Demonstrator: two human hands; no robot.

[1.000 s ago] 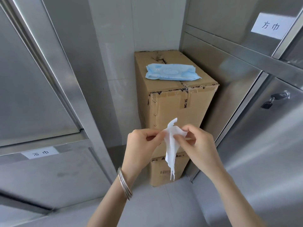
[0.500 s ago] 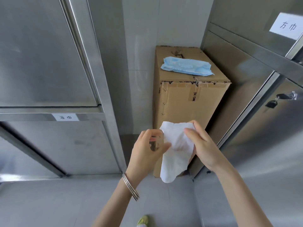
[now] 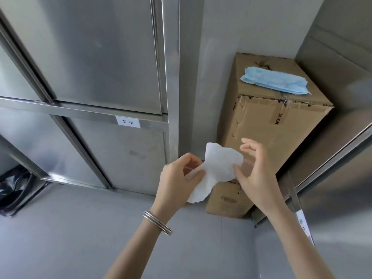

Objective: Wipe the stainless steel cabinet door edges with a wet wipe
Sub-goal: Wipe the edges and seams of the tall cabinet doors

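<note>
A white wet wipe [image 3: 216, 168] is spread between both my hands in front of me. My left hand [image 3: 178, 178], with metal bangles on its wrist, pinches the wipe's lower left part. My right hand [image 3: 254, 170] holds the wipe's right edge between thumb and curled fingers. To the left stands a stainless steel cabinet [image 3: 100, 57] with upper and lower doors, and its vertical door edge [image 3: 171, 77] runs down just above my left hand. A white label [image 3: 128, 122] sits on the rail between the doors.
A tall cardboard box [image 3: 267, 127] stands in the corner with a blue wet-wipe pack [image 3: 275, 82] on top. Another steel cabinet [image 3: 342, 137] fills the right side. A black bag [image 3: 14, 188] lies at the lower left, on the grey floor [image 3: 80, 228].
My view has turned left, bringing the left cabinet to the centre. The wipe has been opened from a bunched strip into a wider sheet, held by both hands throughout.
</note>
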